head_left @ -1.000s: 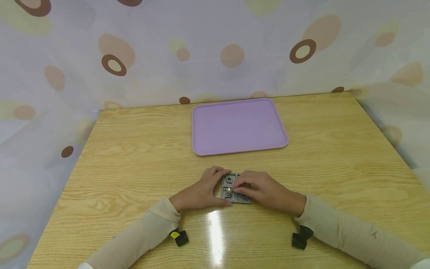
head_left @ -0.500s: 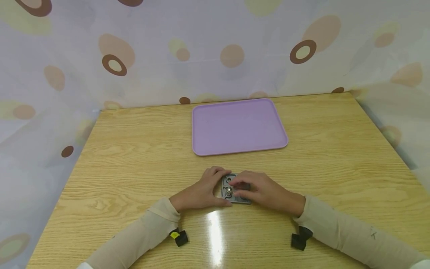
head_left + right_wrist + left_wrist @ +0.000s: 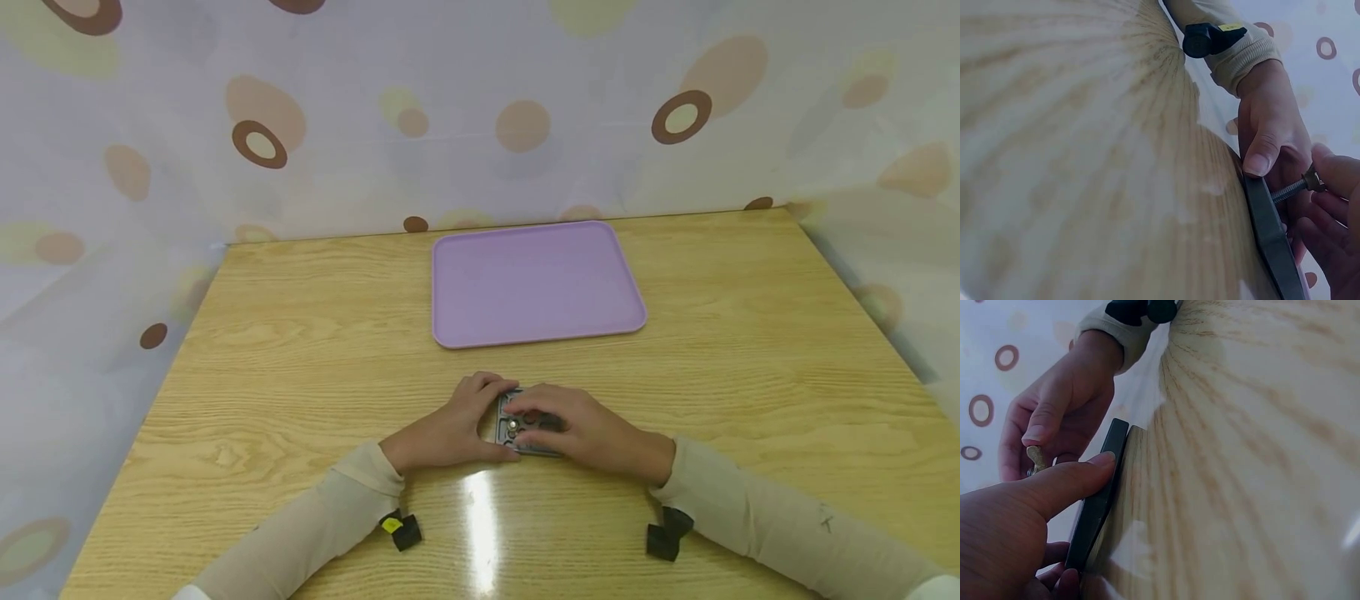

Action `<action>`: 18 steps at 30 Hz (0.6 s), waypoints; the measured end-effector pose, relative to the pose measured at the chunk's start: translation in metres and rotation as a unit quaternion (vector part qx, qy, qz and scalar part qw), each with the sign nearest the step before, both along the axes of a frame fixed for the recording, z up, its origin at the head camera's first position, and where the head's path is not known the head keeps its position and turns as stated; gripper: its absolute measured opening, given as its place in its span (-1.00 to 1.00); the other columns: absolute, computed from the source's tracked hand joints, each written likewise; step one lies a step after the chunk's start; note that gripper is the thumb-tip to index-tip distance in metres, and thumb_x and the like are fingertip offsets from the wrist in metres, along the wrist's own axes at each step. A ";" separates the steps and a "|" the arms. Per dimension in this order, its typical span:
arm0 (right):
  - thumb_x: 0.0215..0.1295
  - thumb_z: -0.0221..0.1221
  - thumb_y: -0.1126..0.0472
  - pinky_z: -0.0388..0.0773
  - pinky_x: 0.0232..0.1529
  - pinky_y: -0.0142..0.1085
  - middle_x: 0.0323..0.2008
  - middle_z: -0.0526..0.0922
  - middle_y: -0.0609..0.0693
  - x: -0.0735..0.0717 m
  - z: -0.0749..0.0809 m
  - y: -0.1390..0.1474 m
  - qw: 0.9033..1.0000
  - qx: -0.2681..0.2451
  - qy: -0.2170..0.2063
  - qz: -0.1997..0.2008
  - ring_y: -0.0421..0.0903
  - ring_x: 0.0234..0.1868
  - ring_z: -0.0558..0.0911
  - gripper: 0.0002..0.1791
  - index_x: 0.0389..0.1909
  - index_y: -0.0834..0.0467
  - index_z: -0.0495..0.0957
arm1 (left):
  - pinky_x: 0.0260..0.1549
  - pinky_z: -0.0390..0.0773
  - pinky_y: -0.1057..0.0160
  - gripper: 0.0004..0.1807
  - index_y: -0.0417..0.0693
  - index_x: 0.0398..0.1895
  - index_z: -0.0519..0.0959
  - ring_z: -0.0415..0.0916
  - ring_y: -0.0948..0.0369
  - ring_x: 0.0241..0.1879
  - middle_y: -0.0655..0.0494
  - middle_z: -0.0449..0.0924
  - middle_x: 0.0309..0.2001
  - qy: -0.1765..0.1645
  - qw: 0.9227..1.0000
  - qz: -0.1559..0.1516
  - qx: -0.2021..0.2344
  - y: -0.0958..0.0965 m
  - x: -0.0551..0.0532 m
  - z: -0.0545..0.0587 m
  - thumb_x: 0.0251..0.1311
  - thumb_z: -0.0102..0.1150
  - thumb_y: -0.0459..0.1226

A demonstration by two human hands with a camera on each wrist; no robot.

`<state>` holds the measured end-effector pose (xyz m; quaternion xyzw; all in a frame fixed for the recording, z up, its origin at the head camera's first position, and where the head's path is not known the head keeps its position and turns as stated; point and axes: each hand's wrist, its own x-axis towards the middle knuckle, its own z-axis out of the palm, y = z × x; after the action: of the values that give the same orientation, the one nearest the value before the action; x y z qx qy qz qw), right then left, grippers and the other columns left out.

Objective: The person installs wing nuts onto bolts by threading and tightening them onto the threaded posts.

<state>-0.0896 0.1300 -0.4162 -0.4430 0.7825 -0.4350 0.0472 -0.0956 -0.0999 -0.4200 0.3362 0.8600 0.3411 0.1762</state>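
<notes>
A grey metal plate [image 3: 502,433] with recessed shapes lies on the wooden table. My left hand [image 3: 446,429] grips its left end, the thumb on the near edge and fingers at the far edge. From the plate's face rises a threaded bolt [image 3: 1289,190], with a brass-coloured wing nut [image 3: 1314,179] at its top end. My right hand [image 3: 592,429] hovers over the plate's right part, which it hides. Its thumb and forefinger are spread to either side of the nut. In the left wrist view, the right thumb's tip lies right at the nut [image 3: 1036,456].
A lilac tray [image 3: 536,283] lies flat beyond the hands, towards the back of the table [image 3: 300,333]. Patterned cloth [image 3: 360,100] hangs along the table's back and sides. Each forearm wears a dark wrist camera.
The right thumb and forefinger were close together beside the nut; they have parted and shifted slightly left around it. The left hand and the plate stay in place.
</notes>
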 end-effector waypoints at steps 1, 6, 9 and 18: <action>0.20 0.23 0.12 0.49 -0.11 -0.31 0.03 0.52 -0.14 0.000 0.000 0.000 1.000 0.002 -0.002 -0.002 -0.19 -0.09 0.54 -0.57 0.10 0.09 0.49 | 0.16 0.20 0.14 -0.03 0.00 0.40 0.11 0.00 0.22 0.22 0.11 0.09 0.24 0.000 1.000 0.000 0.000 0.000 0.000 0.000 -0.06 0.35 0.09; 0.18 0.25 0.13 0.47 -0.06 -0.29 0.03 0.52 -0.15 0.001 0.003 0.001 1.000 0.010 -0.014 -0.012 -0.20 -0.04 0.53 -0.57 0.09 0.08 0.50 | 0.16 0.20 0.13 -0.02 0.00 0.40 0.10 0.00 0.21 0.22 0.11 0.08 0.24 0.000 1.000 -0.001 -0.001 0.001 0.000 0.000 -0.06 0.34 0.10; 0.18 0.25 0.15 0.45 -0.01 -0.28 0.04 0.53 -0.15 0.001 0.004 0.002 0.999 0.016 -0.018 -0.023 -0.21 0.02 0.51 -0.58 0.08 0.08 0.52 | 0.16 0.20 0.13 -0.02 0.00 0.40 0.10 0.01 0.21 0.22 0.11 0.08 0.24 0.000 1.000 -0.002 -0.002 0.001 0.000 0.000 -0.06 0.34 0.10; 0.27 0.17 0.17 0.45 0.00 -0.27 0.01 0.57 -0.11 0.002 0.003 0.007 0.999 0.021 -0.005 -0.040 -0.21 0.05 0.50 -0.70 0.02 0.07 0.56 | 0.17 0.20 0.13 -0.02 -0.01 0.40 0.10 0.01 0.20 0.22 0.10 0.08 0.24 0.001 1.000 -0.002 0.000 0.001 0.001 0.001 -0.05 0.35 0.08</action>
<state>-0.0878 0.1368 -0.4127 -0.4083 0.8080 -0.4226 0.0433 -0.0950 -0.0985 -0.4193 0.3384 0.8594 0.3403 0.1764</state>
